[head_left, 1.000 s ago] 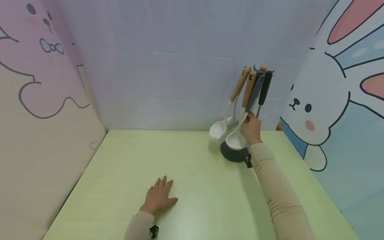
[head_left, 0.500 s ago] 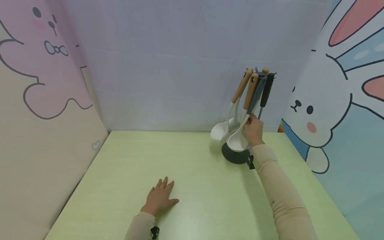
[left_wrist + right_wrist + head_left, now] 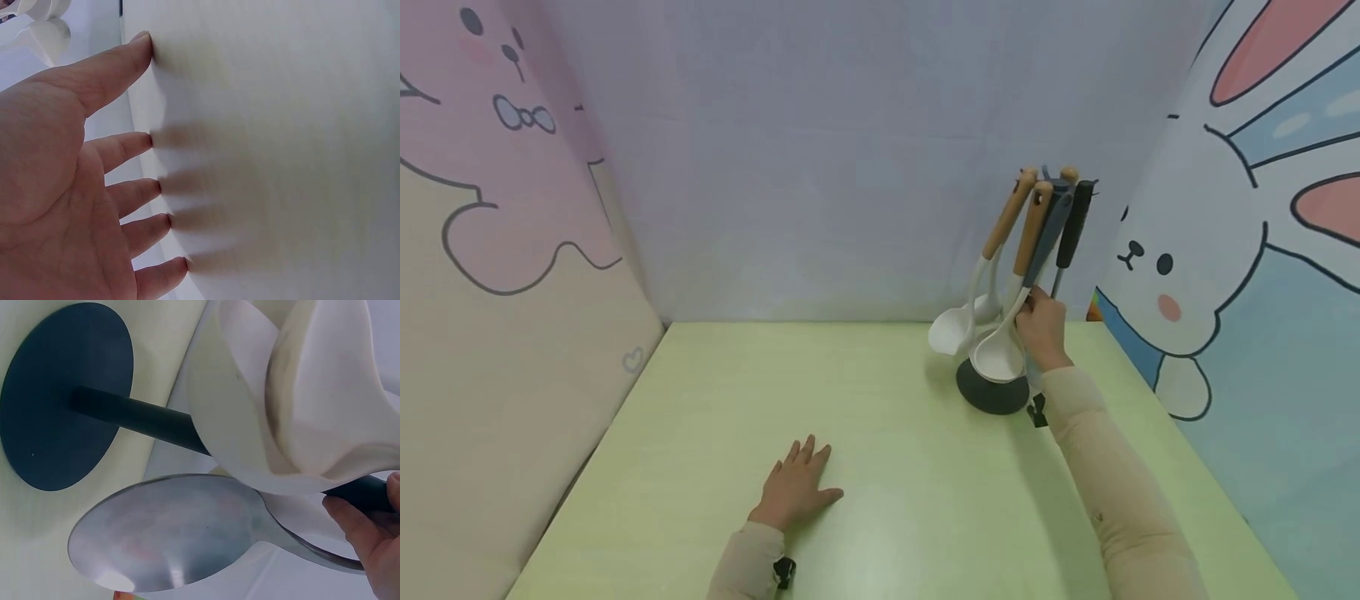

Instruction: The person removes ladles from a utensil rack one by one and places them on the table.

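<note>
While around post (image 3: 147, 420), right grip (image 3: 1043, 329) above base (image 3: 991, 396).

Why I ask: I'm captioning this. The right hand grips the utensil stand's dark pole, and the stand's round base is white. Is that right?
The round base is dark, not white, as the right wrist view shows. The right hand does grip the utensil stand's dark pole.

Dark utensil stand (image 3: 992, 396) upright; white ladle (image 3: 998, 358) hanging
</note>
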The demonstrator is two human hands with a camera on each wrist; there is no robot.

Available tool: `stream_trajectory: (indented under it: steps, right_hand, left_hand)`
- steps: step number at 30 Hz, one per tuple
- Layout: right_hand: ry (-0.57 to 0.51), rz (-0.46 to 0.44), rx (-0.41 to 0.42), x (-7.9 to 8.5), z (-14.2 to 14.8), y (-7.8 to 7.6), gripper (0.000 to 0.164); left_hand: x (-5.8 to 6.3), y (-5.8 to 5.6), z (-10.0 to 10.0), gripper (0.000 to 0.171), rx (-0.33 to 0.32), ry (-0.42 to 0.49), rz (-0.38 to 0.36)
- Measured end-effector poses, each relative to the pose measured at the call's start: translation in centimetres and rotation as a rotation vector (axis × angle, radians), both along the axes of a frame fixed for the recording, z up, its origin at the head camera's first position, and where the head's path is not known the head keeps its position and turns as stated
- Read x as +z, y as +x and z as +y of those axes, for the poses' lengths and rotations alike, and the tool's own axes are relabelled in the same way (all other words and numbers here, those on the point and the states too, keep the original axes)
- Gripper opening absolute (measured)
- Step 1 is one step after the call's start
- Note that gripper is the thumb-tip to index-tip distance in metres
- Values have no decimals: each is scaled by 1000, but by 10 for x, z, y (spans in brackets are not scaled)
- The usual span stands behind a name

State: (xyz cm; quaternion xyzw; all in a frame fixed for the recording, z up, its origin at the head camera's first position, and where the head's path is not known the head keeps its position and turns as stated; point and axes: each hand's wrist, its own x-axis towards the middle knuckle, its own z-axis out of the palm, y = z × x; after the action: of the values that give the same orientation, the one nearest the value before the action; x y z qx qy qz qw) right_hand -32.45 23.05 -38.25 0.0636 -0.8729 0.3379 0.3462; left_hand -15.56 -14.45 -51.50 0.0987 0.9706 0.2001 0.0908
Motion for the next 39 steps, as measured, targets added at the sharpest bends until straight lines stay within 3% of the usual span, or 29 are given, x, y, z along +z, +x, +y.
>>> stream_trajectory:
  steps: [7,14,20,39]
  right_hand:
    - [8,-23,-8,-1,3,10,12]
    - [-25,-108,15,4,6,24,19]
    - [-3,-45,6,5,12,39,17]
    - [45,37,6,1,24,76,14]
  left_hand:
    - [-4,0,-2,73,2,8,3]
    - [0,-1,-4,72,0,9,15]
    - [1,-2,-4,73,1,15,8]
    - [-3,0,-2,73,10,4,8]
